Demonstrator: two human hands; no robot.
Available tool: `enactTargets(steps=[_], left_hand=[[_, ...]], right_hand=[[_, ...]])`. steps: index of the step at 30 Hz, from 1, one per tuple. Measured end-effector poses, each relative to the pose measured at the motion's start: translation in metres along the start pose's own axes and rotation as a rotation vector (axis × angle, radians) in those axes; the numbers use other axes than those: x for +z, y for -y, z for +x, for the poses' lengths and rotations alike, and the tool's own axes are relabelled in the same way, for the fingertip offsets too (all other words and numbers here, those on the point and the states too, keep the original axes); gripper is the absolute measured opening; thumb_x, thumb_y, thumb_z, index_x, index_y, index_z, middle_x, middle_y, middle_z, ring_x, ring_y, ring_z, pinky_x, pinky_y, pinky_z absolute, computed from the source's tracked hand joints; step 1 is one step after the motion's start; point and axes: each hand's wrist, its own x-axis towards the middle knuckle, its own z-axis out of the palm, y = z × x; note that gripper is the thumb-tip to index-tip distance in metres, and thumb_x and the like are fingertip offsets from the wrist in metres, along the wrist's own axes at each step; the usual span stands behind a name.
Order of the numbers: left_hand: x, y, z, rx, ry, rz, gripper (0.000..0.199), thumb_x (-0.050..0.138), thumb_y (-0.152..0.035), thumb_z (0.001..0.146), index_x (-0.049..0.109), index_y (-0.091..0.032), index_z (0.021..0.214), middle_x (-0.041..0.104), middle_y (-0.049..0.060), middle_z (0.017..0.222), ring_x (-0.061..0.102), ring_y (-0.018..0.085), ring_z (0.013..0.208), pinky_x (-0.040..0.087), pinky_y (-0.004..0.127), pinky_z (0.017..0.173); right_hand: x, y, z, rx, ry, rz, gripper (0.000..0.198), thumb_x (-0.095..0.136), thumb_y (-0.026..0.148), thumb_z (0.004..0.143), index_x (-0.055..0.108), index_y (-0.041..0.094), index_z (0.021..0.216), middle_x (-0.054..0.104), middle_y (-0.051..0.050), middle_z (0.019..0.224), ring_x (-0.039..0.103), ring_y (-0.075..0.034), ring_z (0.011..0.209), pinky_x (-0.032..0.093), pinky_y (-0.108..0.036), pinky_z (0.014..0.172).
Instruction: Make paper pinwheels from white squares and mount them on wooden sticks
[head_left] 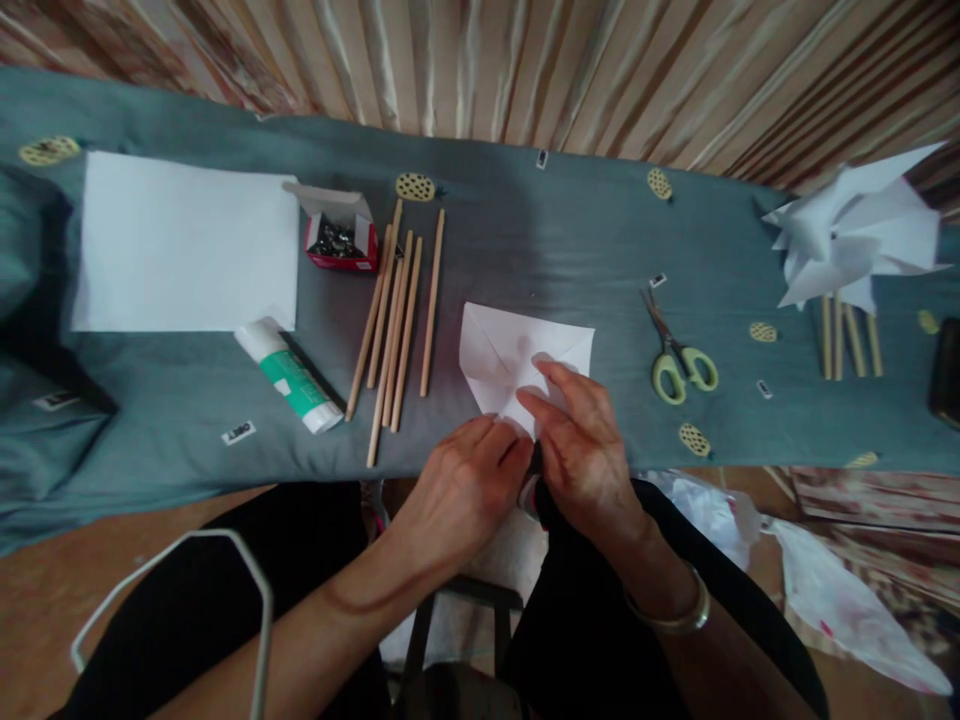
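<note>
A white sheet of paper with diagonal crease lines lies at the front edge of the table, its near corner between my hands. The fingers of my left hand are closed on that near corner. My right hand grips the paper's right side, two of its fingertips resting on top of the sheet. Some of the near part of the paper is hidden by my fingers. To the right of my right hand lie scissors with green handles, blades pointing away from me.
Several wooden sticks lie left of the paper. Beside them are an open red box of small dark metal pieces, a glue stick and a stack of white paper. White paper pinwheels on sticks lie at the far right.
</note>
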Motion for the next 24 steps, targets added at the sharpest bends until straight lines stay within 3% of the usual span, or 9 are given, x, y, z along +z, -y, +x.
enactTargets(steps=[11, 17, 20, 24], left_hand=[[0.0, 0.001, 0.0, -0.004, 0.019, 0.013, 0.014, 0.048, -0.01, 0.091, 0.062, -0.013, 0.089, 0.065, 0.007, 0.089, 0.061, 0.019, 0.083, 0.056, 0.032, 0.073], [-0.002, 0.0, 0.0, 0.029, 0.0, 0.084, 0.011, 0.053, -0.008, 0.088, 0.063, -0.011, 0.091, 0.065, 0.007, 0.086, 0.061, 0.02, 0.078, 0.057, 0.033, 0.069], [-0.003, 0.0, 0.001, 0.042, -0.007, 0.12, 0.009, 0.056, -0.008, 0.086, 0.063, -0.011, 0.091, 0.066, 0.009, 0.089, 0.062, 0.022, 0.08, 0.057, 0.035, 0.07], [-0.005, 0.001, 0.002, 0.048, -0.008, 0.134, 0.009, 0.056, -0.01, 0.087, 0.064, -0.012, 0.091, 0.067, 0.009, 0.091, 0.062, 0.022, 0.081, 0.057, 0.035, 0.07]], right_hand=[[0.011, -0.003, -0.002, 0.03, -0.046, -0.048, 0.025, 0.044, 0.017, 0.095, 0.065, 0.023, 0.107, 0.055, -0.009, 0.139, 0.049, -0.024, 0.13, 0.044, -0.049, 0.104], [-0.002, 0.002, 0.004, 0.047, 0.003, 0.007, 0.029, 0.043, 0.014, 0.092, 0.068, 0.021, 0.107, 0.053, -0.011, 0.14, 0.048, -0.025, 0.13, 0.043, -0.049, 0.104], [-0.011, -0.008, 0.017, 0.113, -0.03, 0.122, 0.037, 0.039, 0.013, 0.092, 0.065, 0.023, 0.115, 0.056, -0.008, 0.138, 0.051, -0.022, 0.128, 0.045, -0.046, 0.105], [-0.01, -0.035, 0.038, 0.195, -0.074, 0.013, 0.043, 0.038, 0.015, 0.091, 0.057, 0.02, 0.129, 0.056, -0.011, 0.138, 0.048, -0.025, 0.132, 0.04, -0.052, 0.108]])
